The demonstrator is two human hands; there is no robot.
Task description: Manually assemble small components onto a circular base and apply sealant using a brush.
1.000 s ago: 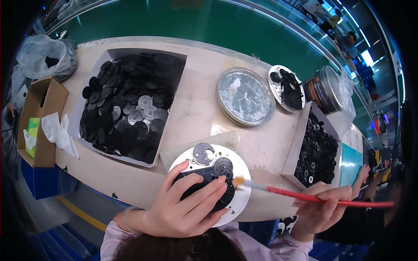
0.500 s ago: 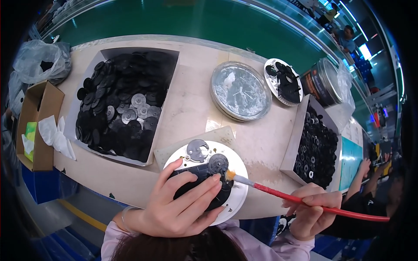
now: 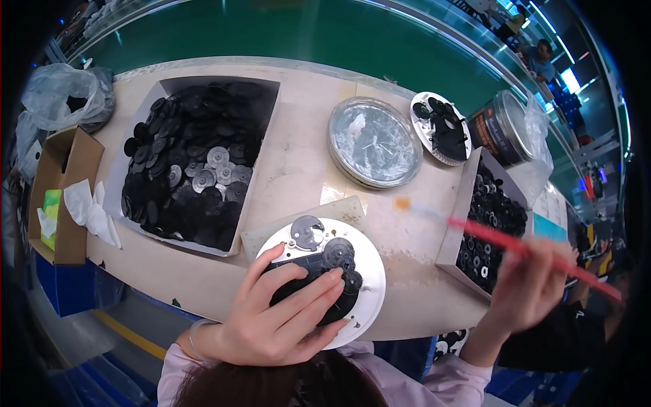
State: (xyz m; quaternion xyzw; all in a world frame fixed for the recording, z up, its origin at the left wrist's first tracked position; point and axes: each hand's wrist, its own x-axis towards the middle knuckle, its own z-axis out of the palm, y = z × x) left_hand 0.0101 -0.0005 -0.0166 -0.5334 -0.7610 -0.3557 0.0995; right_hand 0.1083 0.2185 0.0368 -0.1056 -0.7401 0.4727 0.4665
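Note:
My left hand grips a white round plate bearing a black housing and gears, its fingers spread across the housing. Dark toothed gears show beyond the fingertips, beside a grey round part on the same plate. My right hand is closed round a red-handled paintbrush, blurred by motion. The brush's pale bristles are in the air over the table, apart from the plate and left of the box of small parts.
At the left stands a grey box full of dark discs, beside a cardboard box and tissues. A round tin, another white plate with black parts and a dark tub stand at the back. A person's arm shows far right.
My right hand has swung right and up, lifting the paintbrush off the gears. My left hand and the plate are nearly where they were.

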